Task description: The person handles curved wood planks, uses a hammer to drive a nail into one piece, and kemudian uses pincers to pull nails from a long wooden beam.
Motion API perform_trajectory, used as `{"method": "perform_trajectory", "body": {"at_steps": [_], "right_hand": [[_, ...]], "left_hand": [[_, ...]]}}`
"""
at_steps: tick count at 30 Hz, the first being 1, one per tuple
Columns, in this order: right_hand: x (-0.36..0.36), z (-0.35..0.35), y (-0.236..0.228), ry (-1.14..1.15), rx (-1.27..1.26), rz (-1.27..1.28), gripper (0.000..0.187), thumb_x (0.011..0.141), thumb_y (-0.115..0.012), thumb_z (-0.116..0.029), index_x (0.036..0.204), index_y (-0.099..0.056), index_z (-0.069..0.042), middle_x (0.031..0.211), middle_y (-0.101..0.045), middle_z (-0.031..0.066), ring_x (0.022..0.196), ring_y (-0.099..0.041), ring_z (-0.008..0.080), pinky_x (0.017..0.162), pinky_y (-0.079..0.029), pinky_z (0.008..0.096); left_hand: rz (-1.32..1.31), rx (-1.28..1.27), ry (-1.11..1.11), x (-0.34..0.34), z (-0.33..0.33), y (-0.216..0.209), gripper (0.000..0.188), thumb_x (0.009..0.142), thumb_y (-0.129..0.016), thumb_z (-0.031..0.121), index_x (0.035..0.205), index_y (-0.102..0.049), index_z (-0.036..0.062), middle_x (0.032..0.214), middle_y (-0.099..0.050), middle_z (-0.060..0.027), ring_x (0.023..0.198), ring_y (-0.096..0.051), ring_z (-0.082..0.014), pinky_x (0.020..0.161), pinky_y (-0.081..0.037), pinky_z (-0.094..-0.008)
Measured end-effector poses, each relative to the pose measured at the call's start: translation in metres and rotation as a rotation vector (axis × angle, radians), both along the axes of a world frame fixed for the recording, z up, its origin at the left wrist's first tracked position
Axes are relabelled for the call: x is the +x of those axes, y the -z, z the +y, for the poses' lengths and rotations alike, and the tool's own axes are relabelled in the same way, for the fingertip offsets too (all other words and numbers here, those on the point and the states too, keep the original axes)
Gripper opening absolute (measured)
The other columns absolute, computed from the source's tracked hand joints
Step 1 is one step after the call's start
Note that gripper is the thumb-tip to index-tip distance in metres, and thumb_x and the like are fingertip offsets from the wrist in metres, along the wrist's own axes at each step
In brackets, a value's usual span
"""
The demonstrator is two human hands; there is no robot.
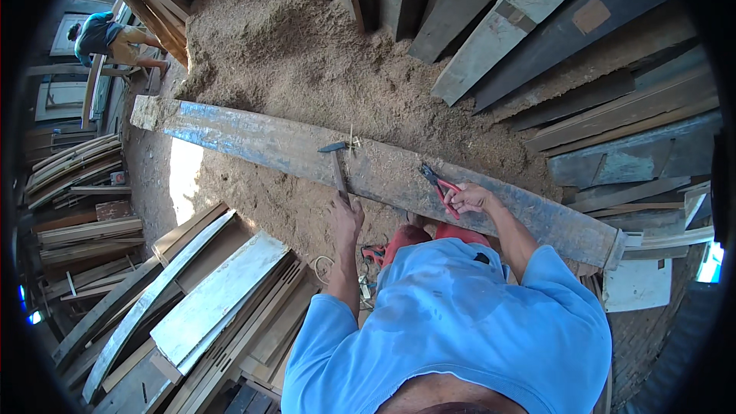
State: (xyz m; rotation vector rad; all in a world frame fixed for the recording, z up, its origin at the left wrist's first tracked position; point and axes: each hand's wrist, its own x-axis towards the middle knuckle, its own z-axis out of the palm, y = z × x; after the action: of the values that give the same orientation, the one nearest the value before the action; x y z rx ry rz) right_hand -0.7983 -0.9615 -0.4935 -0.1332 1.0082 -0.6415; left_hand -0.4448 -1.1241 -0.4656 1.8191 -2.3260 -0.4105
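A long weathered plank [261, 144] with blue paint patches stretches across in front of me. My left hand [346, 215] is closed round the handle of a hammer [337, 165], whose dark head lies over the plank's middle. Beside the hammer head is a small cluster of thin, pale pieces [353, 141], too small to name. My right hand [469, 199] grips the red handles of pliers [446, 193]. Their dark jaws point up and left over the plank, slightly apart from its surface or touching it; I cannot tell which.
Sawdust [299, 38] covers the ground beyond the plank. Boards [552, 8] lean at the far right, and stacked timber [222, 299] lies at the near left. A red-handled tool [374, 253] is by my legs. Another person [107, 38] bends over wood at the far left.
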Motion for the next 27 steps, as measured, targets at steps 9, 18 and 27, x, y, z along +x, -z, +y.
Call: {"method": "perform_trajectory", "body": {"at_steps": [9,18,27], "right_hand": [[-0.034,-0.007,0.004,-0.133,0.022,-0.044,0.019,0.079,-0.064,-0.006,0.098,-0.064,-0.006,0.095,-0.066,0.0074,0.09,-0.066,0.0187,0.081,-0.052,0.0345],[-0.035,-0.046,0.03,-0.077,0.013,-0.275,0.019,0.085,-0.062,-0.01,0.103,-0.063,-0.007,0.106,-0.068,0.0115,0.089,-0.067,0.024,0.078,-0.054,0.0415],[-0.025,-0.046,0.032,-0.038,0.063,-0.275,0.052,0.097,-0.047,-0.058,0.121,-0.057,-0.013,0.1,-0.067,0.0142,0.077,-0.064,0.0229,0.064,-0.05,0.0382]], "left_hand": [[0.278,0.477,0.022,-0.085,0.054,-0.003,0.032,0.089,-0.062,0.028,0.108,-0.058,0.0025,0.088,-0.066,-0.0209,0.089,-0.064,-0.0383,0.08,-0.05,-0.0469],[0.399,0.914,0.014,-0.151,0.071,0.036,0.044,0.094,-0.059,0.041,0.106,-0.058,-0.0008,0.081,-0.068,-0.0169,0.071,-0.069,-0.0299,0.064,-0.054,-0.0417],[0.85,1.264,-0.292,-0.205,0.058,0.017,0.033,0.102,-0.051,0.033,0.102,-0.059,0.0012,0.078,-0.066,-0.0092,0.061,-0.066,-0.0178,0.055,-0.053,-0.0295]]}}
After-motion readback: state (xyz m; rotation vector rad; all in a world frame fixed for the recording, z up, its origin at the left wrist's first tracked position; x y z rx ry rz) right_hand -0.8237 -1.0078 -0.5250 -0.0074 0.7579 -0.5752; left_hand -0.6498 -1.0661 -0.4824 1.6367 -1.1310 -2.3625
